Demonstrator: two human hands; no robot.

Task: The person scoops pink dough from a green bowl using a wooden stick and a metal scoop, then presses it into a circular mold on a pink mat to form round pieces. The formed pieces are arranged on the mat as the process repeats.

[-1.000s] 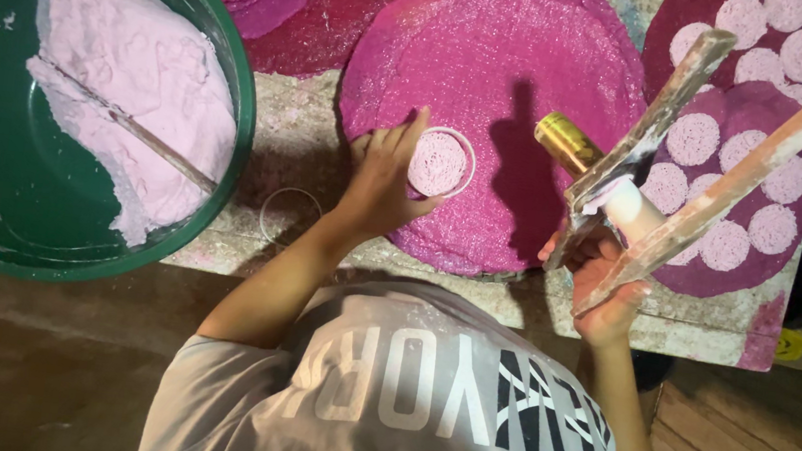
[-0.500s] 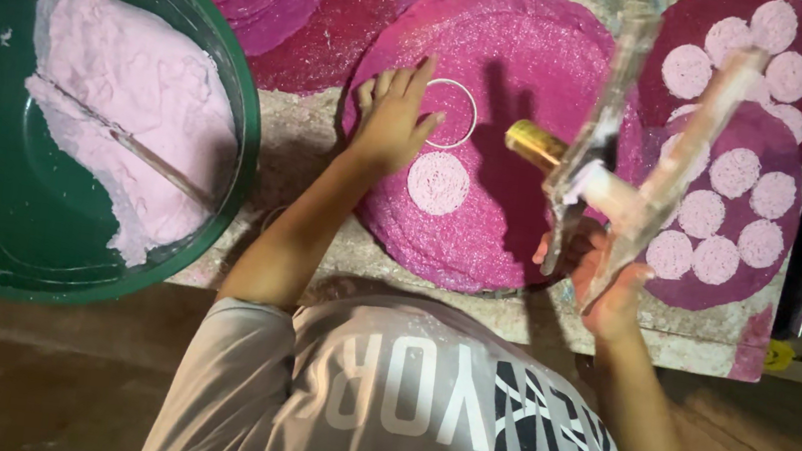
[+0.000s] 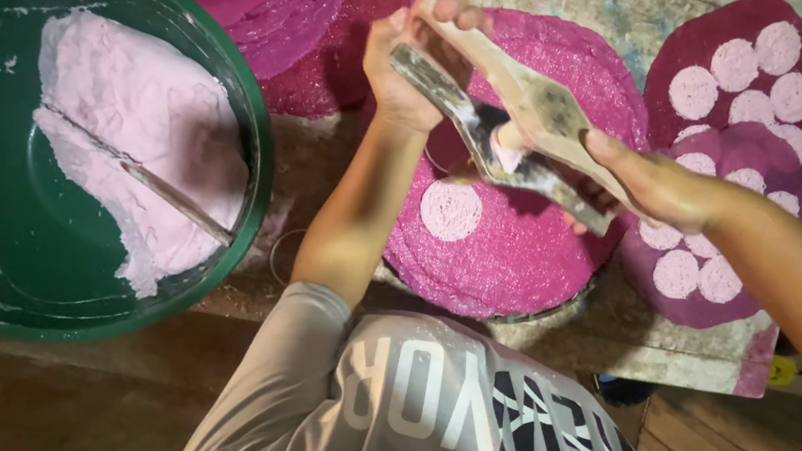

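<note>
left hand [image 3: 409, 65]: raised, fingers curled shut, forearm reaching far | right hand [image 3: 652, 184]: extended from the right, fingers closed in a grip

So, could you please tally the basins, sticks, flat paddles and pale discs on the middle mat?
Green basin: 1
Stick in the basin: 1
Flat paddles, gripped by the left hand and right hand: 2
Pale disc on the middle mat: 1
Total: 5
</note>
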